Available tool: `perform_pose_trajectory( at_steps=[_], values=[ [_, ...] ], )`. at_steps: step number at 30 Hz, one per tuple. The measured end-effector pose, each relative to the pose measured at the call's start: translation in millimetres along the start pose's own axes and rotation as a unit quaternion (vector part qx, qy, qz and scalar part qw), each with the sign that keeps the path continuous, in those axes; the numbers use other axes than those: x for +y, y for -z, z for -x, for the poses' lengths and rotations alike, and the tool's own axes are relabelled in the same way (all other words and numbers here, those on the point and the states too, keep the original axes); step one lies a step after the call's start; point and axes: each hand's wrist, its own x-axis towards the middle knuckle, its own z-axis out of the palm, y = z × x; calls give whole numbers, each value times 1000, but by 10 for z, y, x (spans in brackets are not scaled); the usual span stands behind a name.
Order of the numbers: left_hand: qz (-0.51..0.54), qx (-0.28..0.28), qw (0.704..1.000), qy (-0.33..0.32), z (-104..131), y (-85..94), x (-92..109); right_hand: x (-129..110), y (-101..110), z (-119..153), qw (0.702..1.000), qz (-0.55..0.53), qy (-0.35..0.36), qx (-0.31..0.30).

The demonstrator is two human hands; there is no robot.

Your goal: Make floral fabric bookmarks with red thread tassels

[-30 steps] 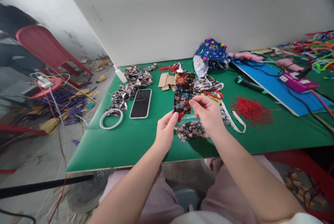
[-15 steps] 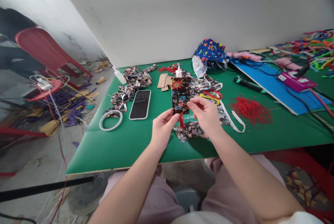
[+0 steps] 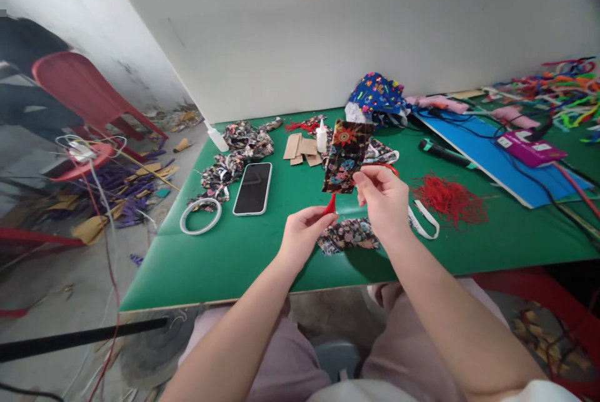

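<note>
My right hand (image 3: 385, 199) pinches the lower right edge of a dark floral fabric-covered rectangle (image 3: 345, 155), held tilted above the table. A red tassel (image 3: 331, 203) hangs from its bottom edge. Below and to the left, my left hand (image 3: 307, 231) has the tassel between thumb and fingers. Under my hands lies a strip of floral fabric (image 3: 349, 235) on the green table (image 3: 262, 258). Just behind the rectangle stands a small white glue bottle (image 3: 321, 137). The scissors' red handle (image 3: 391, 169) is mostly hidden by my right hand.
Left are a phone (image 3: 253, 189), a tape roll (image 3: 200, 216), another white bottle (image 3: 217, 139) and crumpled floral fabric (image 3: 246, 141). Cardboard pieces (image 3: 300, 148) lie behind. Right are red threads (image 3: 447, 197), a cutter (image 3: 445, 152), a blue board (image 3: 506, 164) and pink glue guns (image 3: 443, 104).
The fabric rectangle has moved right and up and now tilts. My left hand has gone from the rectangle's lower corner to the tassel, drawing it taut. My right hand has shifted right.
</note>
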Motion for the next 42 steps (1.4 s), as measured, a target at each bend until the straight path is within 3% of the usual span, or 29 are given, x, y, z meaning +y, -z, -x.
perform_pose_trajectory(
  at_steps=[3, 8, 15, 19, 22, 26, 30, 33, 38, 42],
  values=[
    [-30, 3, 999, -32, -21, 17, -40, 8, 22, -19, 1000, 1, 0, 4],
    [-173, 64, 976, -113, -78, 111, -66, 29, 42, -28, 1000, 0, -5, 7],
    [-161, 98, 959, -210, -22, 155, 62, 1, 21, 15, 995, 59, -27, -72],
    [-188, 158, 933, -264, 24, 177, 114, -32, -19, 72, 987, 128, 27, -88],
    [-147, 137, 947, -250, 66, 169, 133, -32, -61, 145, 966, 204, 136, -77],
    [-25, 84, 979, -186, 118, 110, 134, 52, -99, 253, 910, 276, 290, -105],
    [58, 129, 979, -145, 127, 63, 129, 153, -99, 313, 847, 337, 393, -117],
    [69, 157, 979, -114, 120, 55, 135, 184, -99, 328, 824, 354, 420, -136],
    [16, 192, 977, -96, 96, 110, 144, 197, -112, 355, 828, 332, 418, -170],
    [-9, 186, 978, -96, 52, 192, 166, 152, -110, 326, 891, 264, 350, -120]
  ],
)
